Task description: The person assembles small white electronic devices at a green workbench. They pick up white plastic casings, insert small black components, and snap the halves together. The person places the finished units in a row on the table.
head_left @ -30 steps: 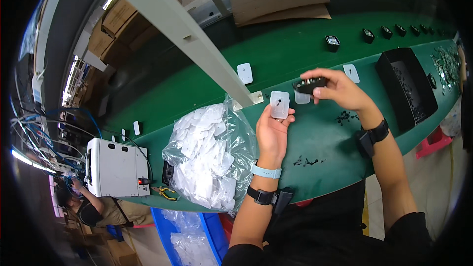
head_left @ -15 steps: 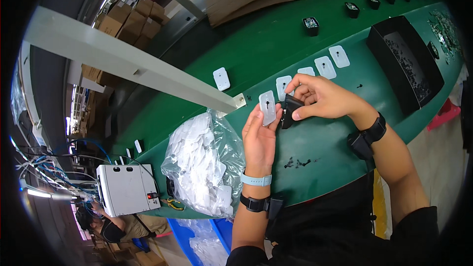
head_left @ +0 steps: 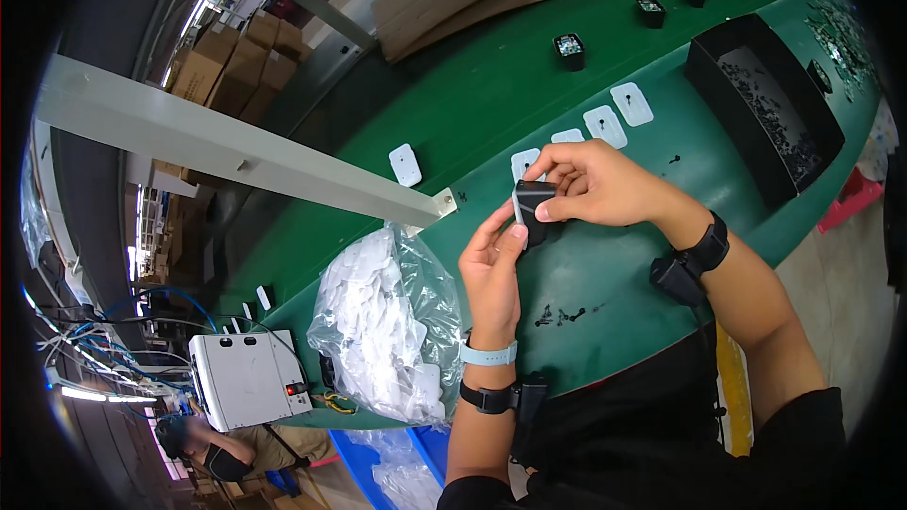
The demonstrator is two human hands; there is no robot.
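A small black square housing (head_left: 536, 196) is held between my two hands, and a white plastic cover (head_left: 517, 202) is against its left side, seen almost edge-on. My left hand (head_left: 493, 260) is closed on the cover, its thumb at the housing's lower edge. My right hand (head_left: 600, 185) grips the housing from the right, thumb in front and fingers over the top. The inside of the housing is hidden. Just beyond my hands lie several white covers (head_left: 605, 126) with small black parts on them. Small loose black parts (head_left: 562, 316) lie on the green table nearer me.
A clear bag of white covers (head_left: 378, 321) lies left of my hands, by a white machine (head_left: 248, 376). A grey metal post (head_left: 255, 146) slants across the left. A black bin (head_left: 704, 66) of small parts stands right. Black housings (head_left: 569, 51) line the far green surface.
My right hand has brought the black housing left against the white cover. The cover has turned from facing me to nearly edge-on. The whole view has shifted slightly.
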